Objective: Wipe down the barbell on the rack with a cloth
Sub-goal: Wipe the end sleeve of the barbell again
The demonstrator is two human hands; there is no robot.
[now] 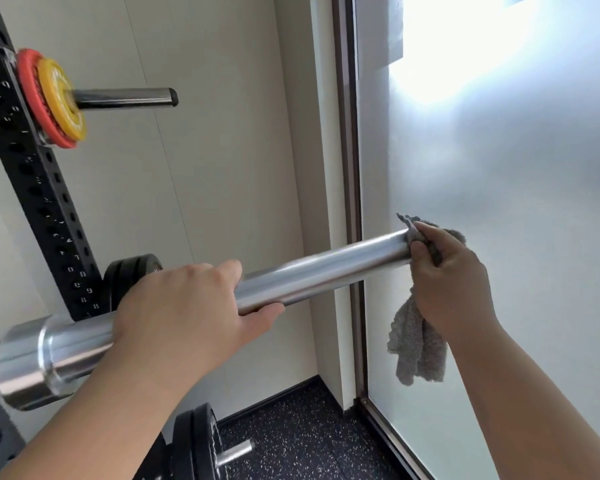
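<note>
Barbell (326,268) sleeve, bare of plates, projecting rightward past the rack (39,188) upright. The grey cloth (416,348) is bunched against the sleeve's free end, with a tail hanging below. The right hand (451,282) holds it there, fingers curled round the fabric. The left hand (187,313) wraps the sleeve near the collar, fingers over and thumb beneath, apparently steadying it. Wiping seems under way at this end. No surface is visibly cleaned, and most of the shaft lies out of view.
</note>
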